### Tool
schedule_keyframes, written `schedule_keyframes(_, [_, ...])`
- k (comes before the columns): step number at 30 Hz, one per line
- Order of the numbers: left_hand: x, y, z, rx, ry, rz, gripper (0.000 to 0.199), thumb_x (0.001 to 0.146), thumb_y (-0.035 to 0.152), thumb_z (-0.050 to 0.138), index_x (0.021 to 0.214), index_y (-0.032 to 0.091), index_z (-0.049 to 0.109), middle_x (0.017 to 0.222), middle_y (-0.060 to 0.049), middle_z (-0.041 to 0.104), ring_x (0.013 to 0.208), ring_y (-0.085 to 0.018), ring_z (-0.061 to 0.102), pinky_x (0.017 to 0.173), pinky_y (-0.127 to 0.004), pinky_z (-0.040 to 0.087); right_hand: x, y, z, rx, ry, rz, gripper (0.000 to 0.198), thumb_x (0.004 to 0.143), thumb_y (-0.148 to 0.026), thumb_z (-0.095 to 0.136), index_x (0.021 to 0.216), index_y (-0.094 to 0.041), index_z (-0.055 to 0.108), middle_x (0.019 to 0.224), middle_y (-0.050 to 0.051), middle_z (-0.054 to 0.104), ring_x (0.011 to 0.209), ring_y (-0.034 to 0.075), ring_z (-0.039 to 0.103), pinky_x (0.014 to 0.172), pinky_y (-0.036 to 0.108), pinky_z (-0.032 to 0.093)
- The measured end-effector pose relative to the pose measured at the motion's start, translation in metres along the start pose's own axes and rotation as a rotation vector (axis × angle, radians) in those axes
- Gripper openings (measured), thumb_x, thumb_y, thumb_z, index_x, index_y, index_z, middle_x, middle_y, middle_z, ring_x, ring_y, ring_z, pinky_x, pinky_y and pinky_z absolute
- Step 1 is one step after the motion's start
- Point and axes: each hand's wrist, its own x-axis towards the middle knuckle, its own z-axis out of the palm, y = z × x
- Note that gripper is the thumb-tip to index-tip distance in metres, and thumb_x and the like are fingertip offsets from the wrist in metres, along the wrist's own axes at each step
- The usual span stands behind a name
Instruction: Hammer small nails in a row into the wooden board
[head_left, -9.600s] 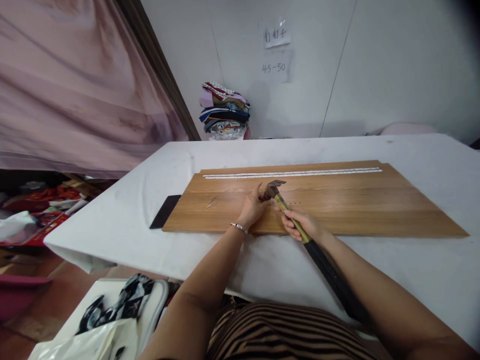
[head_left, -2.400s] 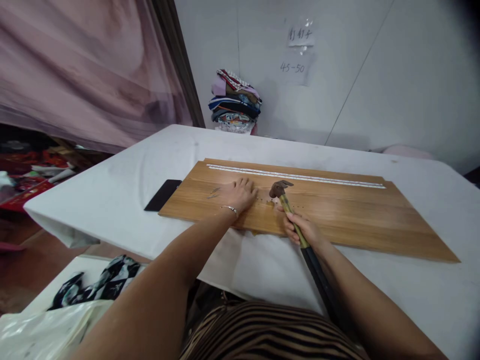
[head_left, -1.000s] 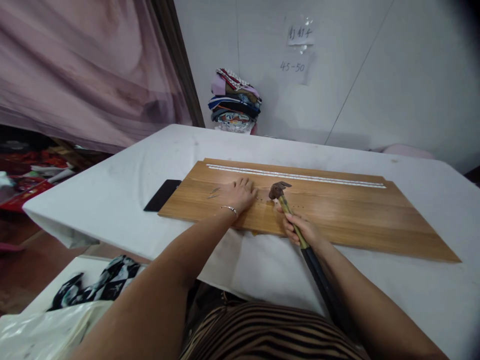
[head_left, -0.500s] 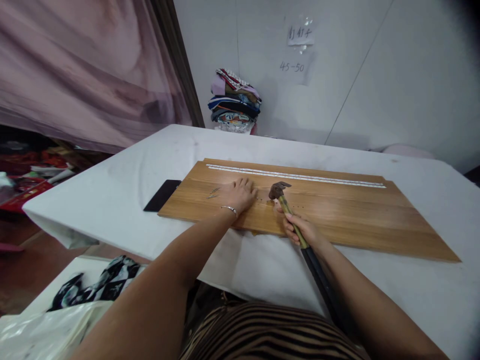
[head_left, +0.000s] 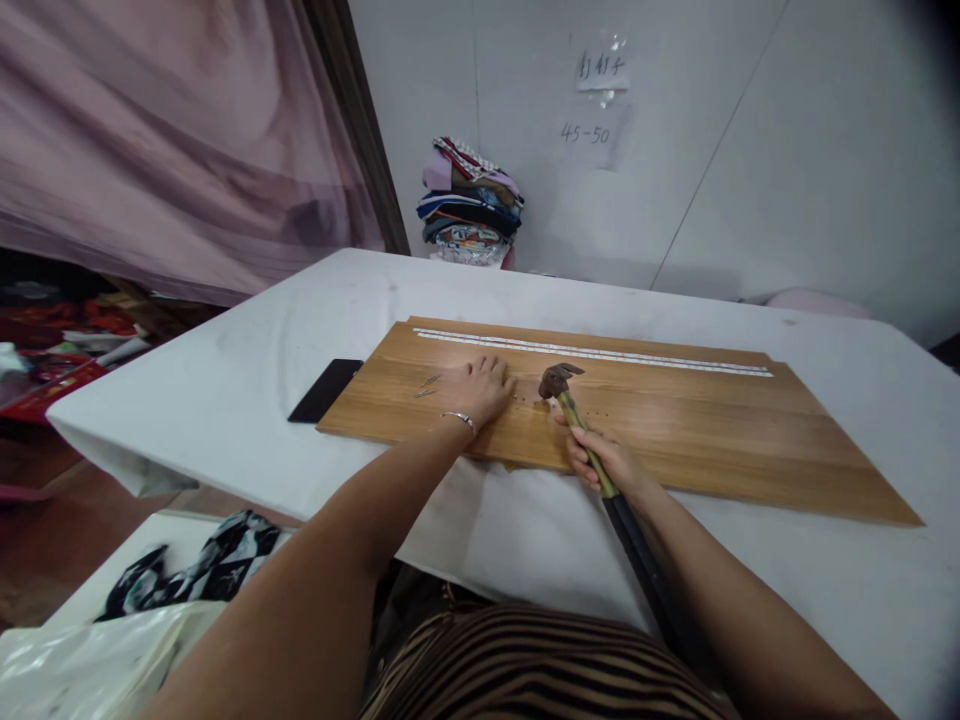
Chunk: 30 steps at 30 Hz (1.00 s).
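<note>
A hammer (head_left: 581, 425) is gripped by the right hand (head_left: 604, 460), the fingers curled round the yellow part of the shaft, close up toward the head rather than on the black grip that runs back under the forearm. The head is held low over a row of small nails (head_left: 581, 411) in the board (head_left: 675, 420); contact cannot be confirmed. The hammer is judged head-heavy and rigid; a hold this far forward is judged to give short, controlled taps, while the black grip is judged the surer hold for full blows.

The left hand (head_left: 474, 388) is laid flat on the board, palm down, fingers together and extended, a bracelet at the wrist. Two loose nails (head_left: 426, 386) lie on the board just left of it.

The board rests on a table (head_left: 225, 400) covered in white cloth, with a pale strip (head_left: 592, 352) along its far edge. A dark slab (head_left: 326, 390) lies at its left end. Folded cloths (head_left: 469, 215) are stacked by the wall, and a curtain (head_left: 165, 150) hangs to the left.
</note>
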Motion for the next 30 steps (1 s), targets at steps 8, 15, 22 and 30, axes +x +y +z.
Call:
schedule_keyframes(8, [-0.0008, -0.0003, 0.0001, -0.001, 0.003, -0.003, 0.03, 0.104, 0.037, 0.044, 0.117, 0.021, 0.065, 0.137, -0.013, 0.065, 0.131, -0.03, 0.053, 0.11, -0.047, 0.041, -0.0011, -0.004, 0.002, -0.005, 0.005, 0.023, 0.052, 0.076, -0.051, 0.077, 0.116, -0.023, 0.059, 0.058, -0.012, 0.047, 0.035, 0.006, 0.036, 0.03, 0.018, 0.028])
schedule_keyframes(15, [0.0002, -0.0015, 0.0021, 0.013, -0.003, 0.001, 0.029, 0.105, 0.038, 0.045, 0.118, 0.022, 0.064, 0.139, -0.012, 0.065, 0.132, -0.029, 0.053, 0.11, -0.046, 0.041, -0.0009, -0.0016, 0.0022, -0.007, 0.013, 0.02, 0.055, 0.074, -0.053, 0.078, 0.116, -0.022, 0.059, 0.058, -0.012, 0.046, 0.034, 0.006, 0.036, 0.031, 0.018, 0.028])
schedule_keyframes(22, [0.0007, -0.0024, 0.0035, 0.012, 0.007, 0.002, 0.029, 0.105, 0.039, 0.044, 0.118, 0.022, 0.065, 0.141, -0.012, 0.063, 0.133, -0.029, 0.053, 0.11, -0.046, 0.041, 0.0001, -0.0013, 0.0017, -0.003, 0.019, 0.019, 0.059, 0.072, -0.055, 0.078, 0.117, -0.023, 0.059, 0.057, -0.013, 0.046, 0.034, 0.006, 0.035, 0.03, 0.018, 0.028])
schedule_keyframes(30, [0.0008, -0.0019, 0.0028, -0.005, -0.006, -0.008, 0.029, 0.104, 0.039, 0.045, 0.118, 0.022, 0.065, 0.141, -0.012, 0.064, 0.133, -0.029, 0.052, 0.11, -0.046, 0.041, -0.0026, -0.0039, 0.0043, -0.004, 0.029, 0.029, 0.063, 0.07, -0.056, 0.08, 0.118, -0.022, 0.058, 0.058, -0.013, 0.047, 0.034, 0.006, 0.036, 0.03, 0.017, 0.028])
